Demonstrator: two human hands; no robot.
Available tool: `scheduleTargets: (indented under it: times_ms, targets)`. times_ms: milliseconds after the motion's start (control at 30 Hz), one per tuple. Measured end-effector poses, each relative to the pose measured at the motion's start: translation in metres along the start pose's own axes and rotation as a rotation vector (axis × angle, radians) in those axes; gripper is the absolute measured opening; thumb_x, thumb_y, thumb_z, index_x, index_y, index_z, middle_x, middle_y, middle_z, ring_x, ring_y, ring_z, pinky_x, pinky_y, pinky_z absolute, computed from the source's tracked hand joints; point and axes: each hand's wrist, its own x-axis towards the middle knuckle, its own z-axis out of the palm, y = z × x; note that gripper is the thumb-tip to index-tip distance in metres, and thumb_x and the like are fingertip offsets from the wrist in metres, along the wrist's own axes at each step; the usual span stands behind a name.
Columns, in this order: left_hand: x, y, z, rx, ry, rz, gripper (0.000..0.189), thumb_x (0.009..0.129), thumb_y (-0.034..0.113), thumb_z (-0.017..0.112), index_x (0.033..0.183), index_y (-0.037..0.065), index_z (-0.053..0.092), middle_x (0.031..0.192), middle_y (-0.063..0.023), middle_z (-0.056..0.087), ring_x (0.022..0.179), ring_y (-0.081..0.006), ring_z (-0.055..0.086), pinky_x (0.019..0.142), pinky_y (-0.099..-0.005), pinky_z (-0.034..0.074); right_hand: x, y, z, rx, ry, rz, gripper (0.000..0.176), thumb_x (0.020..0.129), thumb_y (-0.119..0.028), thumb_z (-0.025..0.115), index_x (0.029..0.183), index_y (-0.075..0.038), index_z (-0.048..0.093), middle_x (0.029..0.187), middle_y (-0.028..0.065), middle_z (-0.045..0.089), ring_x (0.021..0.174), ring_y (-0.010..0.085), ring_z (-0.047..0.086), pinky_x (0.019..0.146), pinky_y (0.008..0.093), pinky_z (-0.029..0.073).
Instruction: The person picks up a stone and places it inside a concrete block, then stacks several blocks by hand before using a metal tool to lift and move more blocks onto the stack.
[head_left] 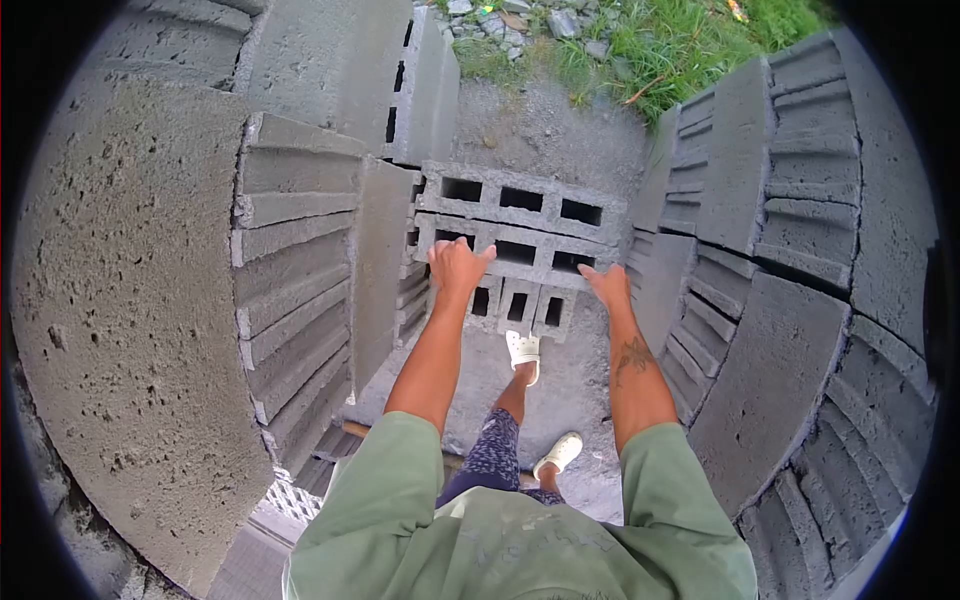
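Observation:
A grey concrete block (505, 232) with three rectangular holes lies across the low stack in front of me. My left hand (459, 268) is closed on its left part, fingers curled at the leftmost hole and thumb on the near face. At the right end, my right hand (608, 286) grips the same block, its thumb by the rightmost hole and its other fingers partly hidden. Another hollow block (480, 207) lies directly behind it. Beneath, several blocks (518, 318) show their holed ends towards me.
Tall stacks of concrete blocks rise close on the left (150, 300) and right (770, 370), leaving a narrow passage. My feet, in white clogs (522, 350), stand on dusty ground (450, 400). Behind lie gravel (545, 130), broken stones (565, 25) and grass (660, 55).

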Motion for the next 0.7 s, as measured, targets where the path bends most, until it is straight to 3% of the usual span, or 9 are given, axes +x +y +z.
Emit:
scheduleTargets:
  times_ms: [100, 200, 267, 400, 433, 500, 567, 633, 700]
  targets:
    - [0.012, 0.014, 0.01, 0.011, -0.175, -0.085, 0.052, 0.064, 0.046, 0.067, 0.088, 0.0, 0.064, 0.088, -0.0215, 0.062, 0.09, -0.0294, 0.057, 0.093, -0.0404, 0.029, 0.02, 0.012, 0.026, 0.177, 0.015, 0.052, 0.059, 0.065, -0.041, 0.067, 0.093, 0.01, 0.057, 0.098, 0.0296, 0.056, 0.094, 0.0397, 0.055, 0.082, 0.0406, 0.043]
    - [0.012, 0.012, 0.017, -0.054, -0.229, -0.125, 0.043, 0.061, 0.039, 0.069, 0.077, 0.0, 0.065, 0.08, -0.0204, 0.063, 0.082, -0.0293, 0.061, 0.095, -0.037, 0.027, 0.005, 0.021, 0.021, 0.27, 0.005, 0.047, 0.051, 0.064, -0.033, 0.067, 0.085, 0.012, 0.057, 0.091, 0.0294, 0.058, 0.089, 0.0398, 0.057, 0.078, 0.0407, 0.044]
    - [0.023, 0.01, 0.018, -0.08, -0.154, -0.127, 0.037, 0.06, 0.034, 0.07, 0.069, -0.001, 0.065, 0.076, -0.0202, 0.063, 0.078, -0.0284, 0.061, 0.093, -0.0356, 0.027, 0.012, 0.014, 0.029, 0.185, 0.175, -0.027, 0.044, 0.064, -0.031, 0.066, 0.078, 0.01, 0.058, 0.082, 0.0285, 0.06, 0.083, 0.0396, 0.059, 0.074, 0.0413, 0.045]
    - [0.022, 0.007, 0.035, -0.107, -0.043, -0.082, 0.037, 0.06, 0.033, 0.068, 0.069, -0.003, 0.064, 0.07, -0.0209, 0.062, 0.069, -0.0291, 0.06, 0.094, -0.0351, 0.026, 0.017, 0.012, 0.032, 0.202, 0.092, 0.031, 0.046, 0.064, -0.033, 0.067, 0.08, 0.01, 0.058, 0.085, 0.0289, 0.059, 0.084, 0.039, 0.059, 0.074, 0.0416, 0.045]
    - [0.019, 0.006, 0.035, -0.081, -0.011, -0.035, 0.03, 0.062, 0.029, 0.067, 0.068, 0.0, 0.064, 0.067, -0.0159, 0.063, 0.068, -0.0268, 0.06, 0.096, -0.0377, 0.025, 0.01, 0.02, 0.037, 0.196, 0.078, 0.054, 0.046, 0.064, -0.033, 0.067, 0.08, 0.01, 0.058, 0.085, 0.0289, 0.059, 0.084, 0.039, 0.059, 0.074, 0.0416, 0.045]
    - [0.02, 0.009, 0.024, -0.071, -0.142, -0.062, 0.036, 0.063, 0.033, 0.067, 0.071, -0.001, 0.064, 0.072, -0.0171, 0.063, 0.076, -0.0286, 0.059, 0.096, -0.0387, 0.025, 0.013, 0.016, 0.028, 0.182, 0.031, 0.015, 0.054, 0.065, -0.039, 0.068, 0.083, 0.01, 0.057, 0.089, 0.0292, 0.058, 0.086, 0.0388, 0.058, 0.076, 0.0412, 0.044]
    - [0.024, 0.006, 0.021, -0.054, -0.124, -0.012, 0.041, 0.065, 0.035, 0.066, 0.078, -0.003, 0.063, 0.08, -0.0191, 0.062, 0.084, -0.0297, 0.057, 0.096, -0.0396, 0.026, 0.012, 0.012, 0.019, 0.109, 0.041, -0.027, 0.059, 0.067, -0.046, 0.067, 0.084, 0.009, 0.057, 0.089, 0.0289, 0.058, 0.089, 0.0379, 0.058, 0.077, 0.0403, 0.044]
    - [0.012, -0.005, 0.017, -0.036, -0.126, 0.014, 0.046, 0.067, 0.037, 0.066, 0.085, -0.005, 0.062, 0.087, -0.021, 0.061, 0.092, -0.0308, 0.054, 0.096, -0.0404, 0.027, 0.005, 0.038, 0.028, 0.251, 0.186, -0.104, 0.049, 0.072, -0.044, 0.064, 0.079, 0.004, 0.056, 0.072, 0.0168, 0.059, 0.073, 0.0254, 0.058, 0.067, 0.0348, 0.044]
    - [-0.023, -0.012, 0.001, -0.235, 0.273, 0.195, 0.056, 0.072, 0.038, 0.062, 0.101, -0.009, 0.054, 0.101, -0.0233, 0.055, 0.104, -0.033, 0.045, 0.095, -0.0418, 0.029, -0.047, 0.058, -0.002, 0.232, 0.053, -0.033, 0.045, 0.078, -0.043, 0.058, 0.079, 0.001, 0.059, 0.069, 0.0095, 0.059, 0.072, 0.018, 0.056, 0.068, 0.0291, 0.043]
